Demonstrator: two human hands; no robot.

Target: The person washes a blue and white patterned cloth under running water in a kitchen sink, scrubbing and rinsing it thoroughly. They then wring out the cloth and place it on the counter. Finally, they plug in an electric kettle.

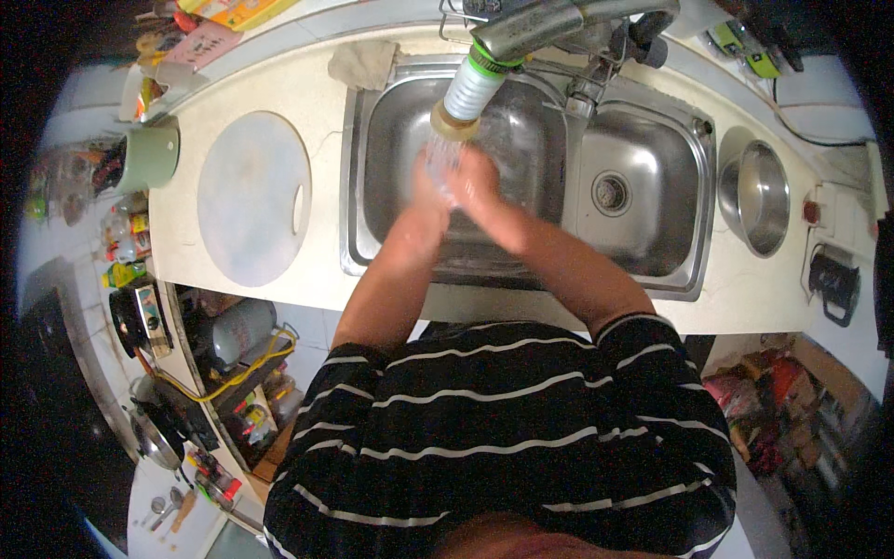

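Water runs from a ribbed hose extension [473,94] fixed to the metal faucet [531,35]. Its stream [443,148] falls over both my hands, which are close together above the larger left basin of the stainless steel sink [534,182]. My left hand [429,183] is blurred and wet, partly behind the stream. Beside it, my right hand [476,175] has its fingers curled in toward the water. No object shows clearly between the hands; the blur and the water hide the fingers.
A round cutting board [253,195] lies left of the sink, beyond it a green container [150,159]. A cloth [362,64] rests at the sink's back-left corner. The smaller right basin [628,237] has a drain strainer [611,193]. A metal bowl [763,198] stands at right.
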